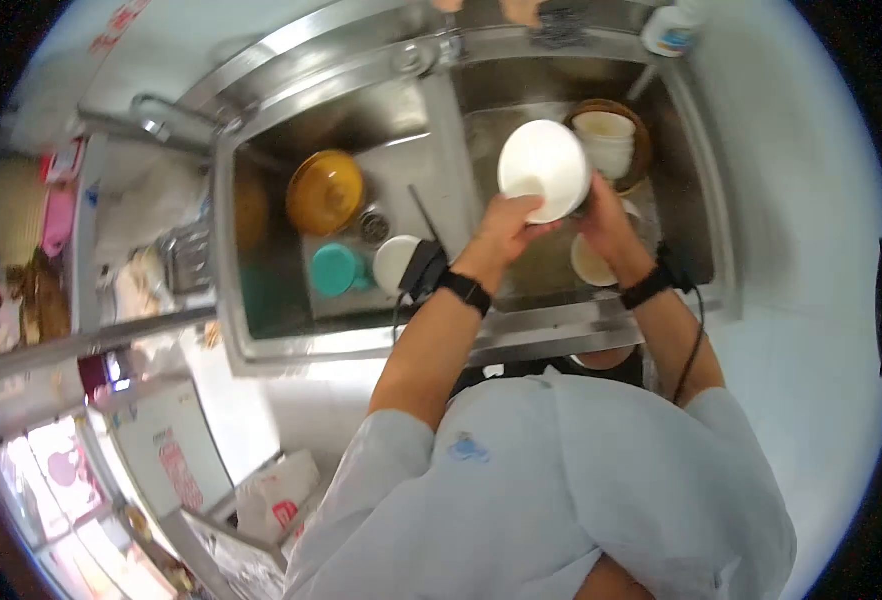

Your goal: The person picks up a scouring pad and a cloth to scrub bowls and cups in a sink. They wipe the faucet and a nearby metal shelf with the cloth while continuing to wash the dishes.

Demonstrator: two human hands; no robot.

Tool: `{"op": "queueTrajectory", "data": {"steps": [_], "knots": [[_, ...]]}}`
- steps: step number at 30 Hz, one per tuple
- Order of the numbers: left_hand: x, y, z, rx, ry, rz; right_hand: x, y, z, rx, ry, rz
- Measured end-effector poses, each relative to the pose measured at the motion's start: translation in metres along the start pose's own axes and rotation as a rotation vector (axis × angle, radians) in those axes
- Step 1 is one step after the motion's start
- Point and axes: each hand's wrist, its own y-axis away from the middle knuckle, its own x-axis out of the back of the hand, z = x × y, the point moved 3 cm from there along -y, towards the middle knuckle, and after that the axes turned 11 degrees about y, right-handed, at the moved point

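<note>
A white bowl [543, 160] is held over the right sink basin, its round pale inside facing up. My left hand [514, 222] grips its near left edge, thumb laid over the rim. Around the near right side wraps my right hand [606, 215], with its fingertips hidden under the bowl. Just beyond, a brown bowl [643, 140] holds a small stack of white cups or bowls [604, 140]. Beneath my right hand, a pale bowl [591, 262] lies on the basin floor, partly covered by my wrist.
The left basin holds an amber bowl [325, 193], a teal cup [338, 270], a white bowl [394, 263] and a small dark round item [373, 226]. A faucet [151, 125] reaches in from the left. A white bottle [671, 30] stands at the back right corner.
</note>
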Motion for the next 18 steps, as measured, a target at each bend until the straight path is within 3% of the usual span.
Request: {"op": "queueTrajectory", "data": {"steps": [3,5,6,8,9,11,14,16,18], "knots": [[0.007,0.011,0.018,-0.035,-0.065,0.026,0.021,-0.002,0.021,-0.005,0.071,-0.015],[0.013,0.017,0.034,-0.177,-0.099,0.014,0.024,0.009,0.03,0.03,0.693,-0.072],[0.019,0.022,0.044,-0.175,-0.103,0.017,0.024,0.015,0.033,0.03,0.688,-0.072],[0.042,0.039,0.083,-0.279,-0.131,0.095,0.012,0.032,0.027,0.145,1.46,-0.04],[0.063,0.047,0.104,-0.311,-0.286,0.156,0.021,0.037,0.034,0.143,1.46,-0.036],[0.108,0.073,0.146,-0.356,-0.527,0.262,0.041,0.045,0.054,0.448,1.7,-0.167],[0.178,0.109,0.193,-0.4,-0.862,0.46,0.024,0.08,0.054,0.512,1.724,-0.107],[0.293,0.091,0.215,-0.353,-1.044,0.493,0.017,0.095,0.059,0.421,1.745,-0.026],[0.339,0.106,0.213,-0.229,-1.255,0.679,0.013,0.102,0.067,0.33,1.772,0.067]]}}
